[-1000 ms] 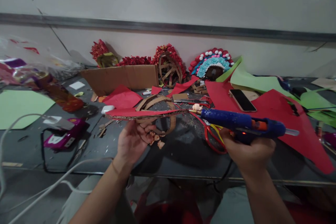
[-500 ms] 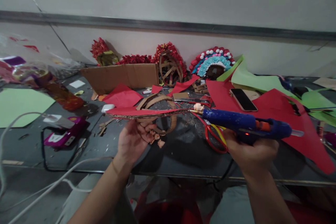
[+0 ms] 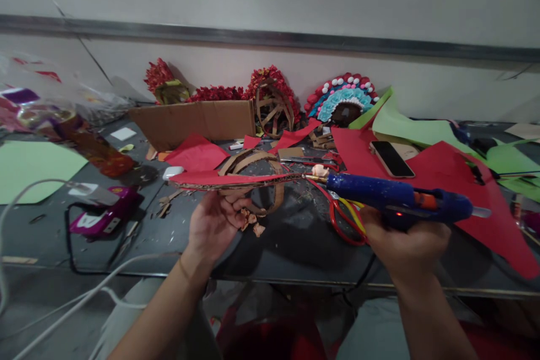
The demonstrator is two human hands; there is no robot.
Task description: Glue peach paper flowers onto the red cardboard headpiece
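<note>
A red-faced cardboard strip (image 3: 211,179) is held up over the desk (image 3: 295,259), its corrugated edge turned toward the person. Beneath its left half, the left hand (image 3: 213,222) holds it palm up, fingers partly curled under it. At the strip's right end comes the nozzle of a blue glue gun (image 3: 371,190), with a small light glowing red on its side; whether the tip touches the strip cannot be told. The right hand (image 3: 407,242), to the right of the strip, is wrapped round the gun's handle. Just below the strip's middle, by the left fingers, are crumpled peach scraps (image 3: 258,229), and a ring frame of cardboard bands (image 3: 279,194) shows behind and below it. Scissors (image 3: 350,225) with red and yellow handles lie to the strip's lower right. Farther right of the strip, a phone (image 3: 392,158) rests on red paper (image 3: 439,174). Beyond the strip stand a folded cardboard panel (image 3: 198,121) and, to its right rear, a fan-shaped ornament (image 3: 348,95) in blue, white and red. Left of the strip sit a purple power strip (image 3: 105,219) and a tilted bottle (image 3: 101,152).
</note>
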